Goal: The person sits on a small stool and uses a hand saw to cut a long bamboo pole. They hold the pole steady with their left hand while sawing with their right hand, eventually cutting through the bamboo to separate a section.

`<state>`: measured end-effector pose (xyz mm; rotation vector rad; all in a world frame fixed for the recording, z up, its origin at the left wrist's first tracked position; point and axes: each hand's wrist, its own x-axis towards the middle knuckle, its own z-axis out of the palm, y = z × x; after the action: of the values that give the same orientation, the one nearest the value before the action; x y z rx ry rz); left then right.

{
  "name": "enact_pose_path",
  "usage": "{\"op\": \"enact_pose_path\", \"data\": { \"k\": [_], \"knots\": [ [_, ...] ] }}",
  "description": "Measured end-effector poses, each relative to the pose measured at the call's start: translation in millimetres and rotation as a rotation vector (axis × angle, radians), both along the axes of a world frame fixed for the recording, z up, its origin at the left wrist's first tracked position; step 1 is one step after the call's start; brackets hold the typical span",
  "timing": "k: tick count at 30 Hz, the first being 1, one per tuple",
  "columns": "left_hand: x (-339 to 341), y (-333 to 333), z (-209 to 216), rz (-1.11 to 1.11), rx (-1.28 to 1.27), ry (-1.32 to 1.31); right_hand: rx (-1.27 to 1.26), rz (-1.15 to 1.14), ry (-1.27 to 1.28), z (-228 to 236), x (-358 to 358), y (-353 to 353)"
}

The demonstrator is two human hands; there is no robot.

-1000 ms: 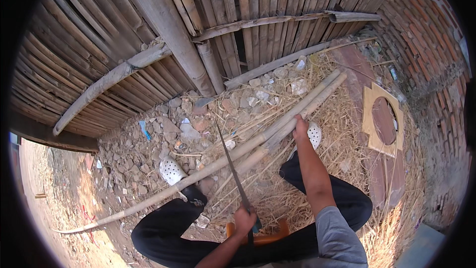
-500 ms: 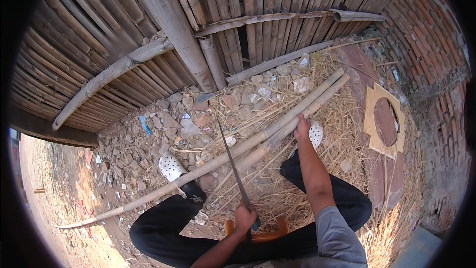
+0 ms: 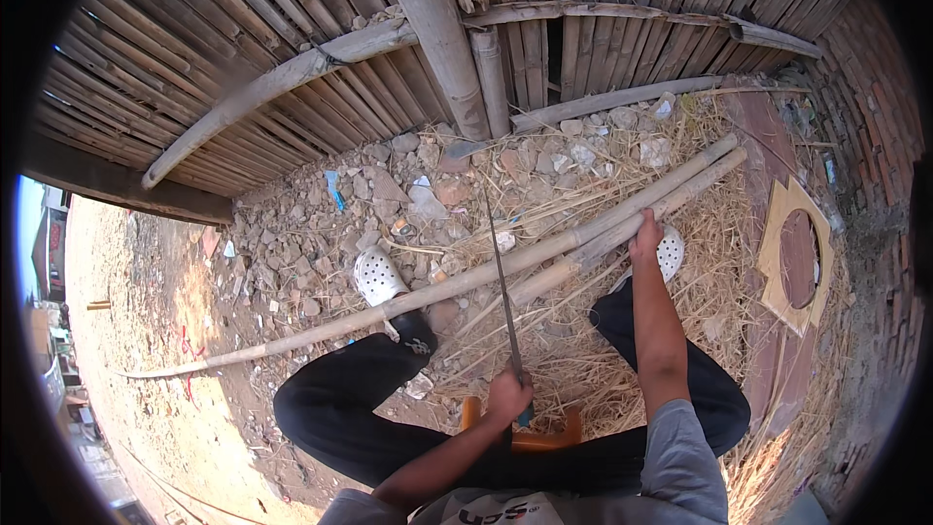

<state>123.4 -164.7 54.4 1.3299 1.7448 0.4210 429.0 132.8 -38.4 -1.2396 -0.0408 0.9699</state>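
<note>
My left hand [image 3: 509, 395] is wrapped round the handle of a hand saw [image 3: 506, 301], whose long narrow blade points away from me. The blade crosses a long bamboo pole [image 3: 457, 282] that slopes from far right to near left; whether its teeth touch the pole I cannot tell. Beside it lies a shorter bamboo pole [image 3: 700, 187], the two almost touching at the far right. My right hand [image 3: 645, 233] is closed on the shorter pole, next to my right white clog [image 3: 670, 253]. My left white clog [image 3: 377, 275] is beside the long pole.
An orange stool [image 3: 544, 440] is under me. Stone rubble [image 3: 292, 253] and dry straw [image 3: 700, 316] cover the ground. A bamboo slat wall [image 3: 292, 19] with a thick post [image 3: 442, 39] stands ahead. At right are a board with a round hole [image 3: 777, 262] and a brick wall [image 3: 880, 107].
The whole view has shifted, so the scene sits further right and mostly higher. Both hands keep their grips, and the saw still crosses the long pole at about the same place.
</note>
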Motion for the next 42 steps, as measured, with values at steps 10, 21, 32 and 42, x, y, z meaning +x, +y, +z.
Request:
{"op": "enact_pose_path", "data": {
  "k": [10,21,32,42],
  "knots": [
    [3.5,-0.3,-3.7,-0.022,-0.046,-0.007,-0.037,0.017,-0.027,-4.0,7.4,3.1],
    [19.1,-4.3,-9.3,0.085,-0.017,0.041,-0.101,-0.112,-0.117,80.4,131.9,-37.8],
    [28.9,0.5,-14.7,0.104,-0.064,0.081,-0.184,-0.489,-0.845,287.2,361.6,-205.7],
    [44.3,1.4,-16.1,0.107,0.016,0.108,-0.554,-0.46,-1.077,157.4,350.8,-506.7]
  ]
}}
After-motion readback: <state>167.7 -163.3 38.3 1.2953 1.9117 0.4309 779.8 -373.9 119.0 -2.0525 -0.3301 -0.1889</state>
